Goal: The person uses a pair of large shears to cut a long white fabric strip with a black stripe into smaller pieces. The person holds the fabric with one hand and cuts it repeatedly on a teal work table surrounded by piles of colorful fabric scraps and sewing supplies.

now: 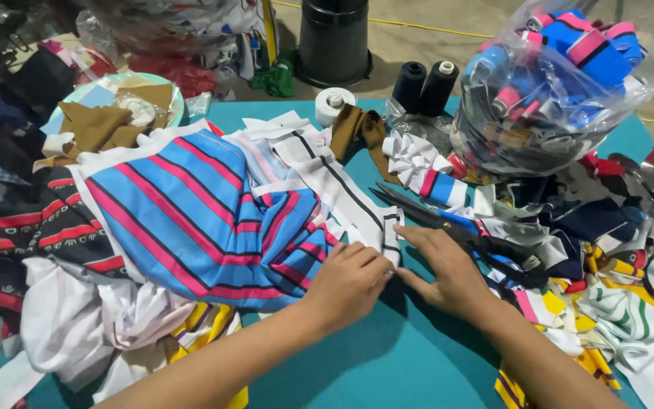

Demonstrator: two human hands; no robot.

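The fingers of the left hand (350, 282) are curling down together and pinching the lower end of a white strip (342, 189) with a thin dark line along it, right at the strip's cut edge, while the fingers of the right hand (448, 274) are lying flat and close together, the forefinger stretching toward that same end and seeming to press it against the teal table (387, 356). Both hands are meeting just beside each other at this one spot, so the step in hand looks like squaring up or smoothing the strip's end where it is lying over the edge of a blue shirt piece with pink stripes (206, 220). The strip is running up and away from the fingers toward a roll of white tape (334, 104) at the far side of the table. A pair of black scissors (448, 223) is lying open just beyond the right hand, blades pointing left, nearly touching its knuckles. Judging from this, any further handling is calling for the end to be kept flat and taut under both hands, since the cloth is soft and folding easily. Around them, scraps are piling up on the right, a clear bag of blue and pink trim (562, 83) is standing behind, and two dark thread cones (425, 85) are sitting near it.
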